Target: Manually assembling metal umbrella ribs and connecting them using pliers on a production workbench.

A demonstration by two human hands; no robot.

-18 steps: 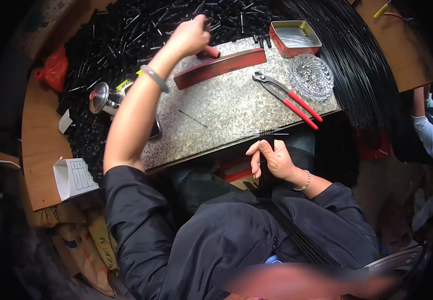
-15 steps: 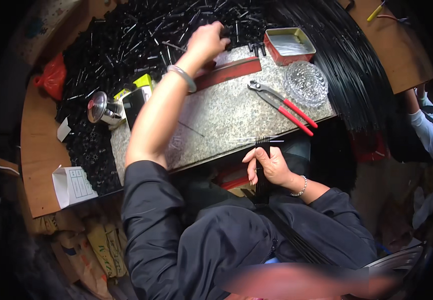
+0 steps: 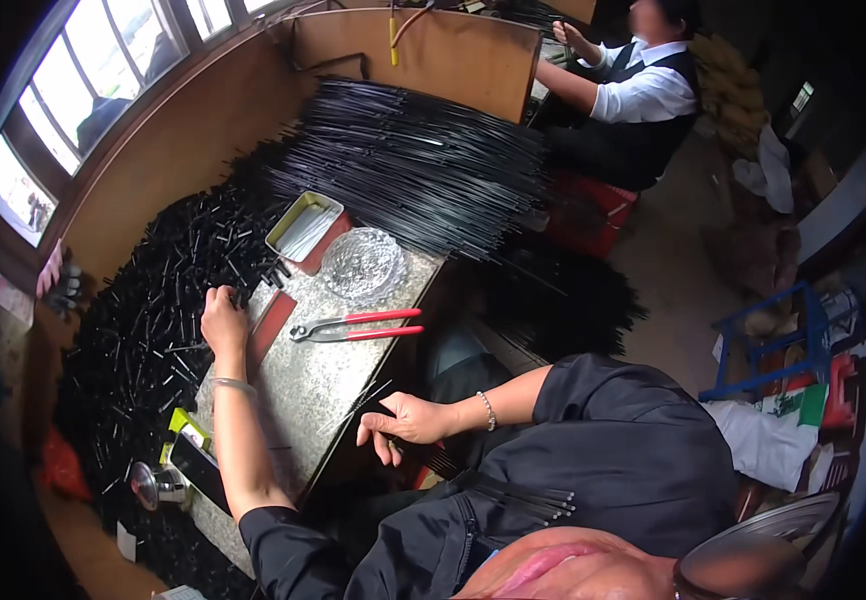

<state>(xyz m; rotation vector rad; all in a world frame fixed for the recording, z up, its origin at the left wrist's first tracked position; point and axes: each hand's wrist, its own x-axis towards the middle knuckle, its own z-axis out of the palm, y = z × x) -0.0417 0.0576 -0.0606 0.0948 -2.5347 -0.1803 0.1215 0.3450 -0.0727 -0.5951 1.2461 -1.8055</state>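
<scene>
Several thin, straight black rods (image 3: 515, 495), grey-ended, slant lengthwise from the right hand (image 3: 408, 418), its grip closed around them, rightward-down before the dark jacket (image 3: 613, 440); I cannot tell the grip of the left hand (image 3: 223, 322).

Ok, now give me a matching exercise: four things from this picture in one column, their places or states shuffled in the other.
1. Red-handled metal pliers
2. Clear round glass dish
3. Open rectangular red tin
4. Bare right hand

A. Holding thin black rods
B. Containing thin pale pieces
C. Lying with handles toward picture right
D. Between tin and pliers

Pairs: 1-C, 2-D, 3-B, 4-A
</scene>
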